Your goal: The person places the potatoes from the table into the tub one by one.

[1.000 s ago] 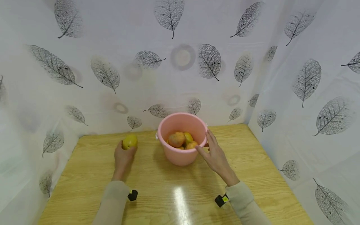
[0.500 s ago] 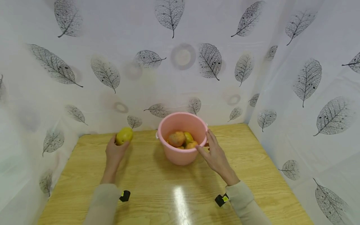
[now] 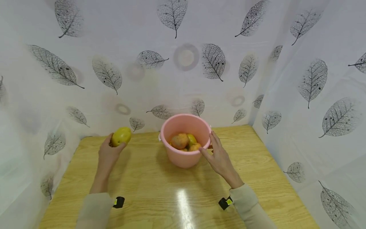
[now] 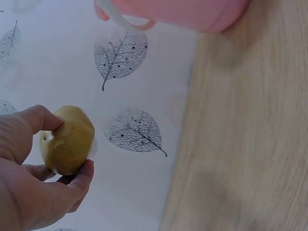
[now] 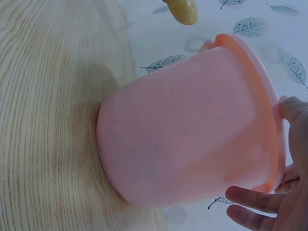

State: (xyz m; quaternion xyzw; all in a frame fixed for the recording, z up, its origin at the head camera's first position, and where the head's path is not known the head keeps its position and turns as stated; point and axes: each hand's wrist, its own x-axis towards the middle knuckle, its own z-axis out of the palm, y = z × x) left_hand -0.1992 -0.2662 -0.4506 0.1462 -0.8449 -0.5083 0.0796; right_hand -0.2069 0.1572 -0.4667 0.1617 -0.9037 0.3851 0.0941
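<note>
My left hand (image 3: 108, 155) holds a smooth yellow mango-like fruit (image 3: 121, 136) off to the left of the bucket, raised over the table. In the left wrist view the thumb lies on one side of this fruit (image 4: 71, 142) and the fingers curl under the other; small dark specks dot its skin. A pink bucket (image 3: 183, 160) stands upright on the table, with several orange-brown and yellow fruits (image 3: 180, 141) inside. My right hand (image 3: 219, 159) grips the bucket's right rim. In the right wrist view its thumb presses the rim of the bucket (image 5: 178, 130) while two fingers stretch beside the wall.
The wooden table (image 3: 148, 197) ends at a white leaf-printed curtain (image 3: 183, 86) behind and on both sides. A white handle (image 4: 120, 17) hangs at the bucket's left side. Black wrist devices (image 3: 118, 202) sit at both cuffs.
My left hand has moved left and risen with the yellow mango-like fruit, away from the bucket. The right hand and the bucket have stayed in place.
</note>
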